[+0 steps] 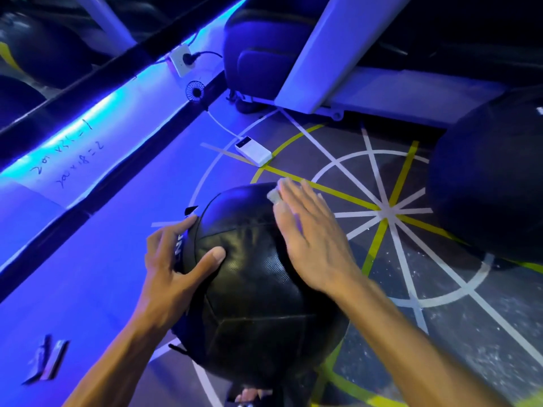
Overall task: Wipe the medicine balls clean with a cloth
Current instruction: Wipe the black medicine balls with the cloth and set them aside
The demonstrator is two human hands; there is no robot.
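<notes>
Two hands on one black ball (249,277) on the floor. Left hand (173,259) curled round its side, thumb on top, likely to stop rolling. Right hand (311,239) flat, fingers straight, pressing a pale cloth (274,195) onto the far top. Beyond, right, another ball (490,186), untouched.

You had open floor (382,259) right of the medicine ball (249,274); a second ball (487,183) blocked farther right, the power bank (253,150) ahead, perhaps a ledge (73,160) left.
</notes>
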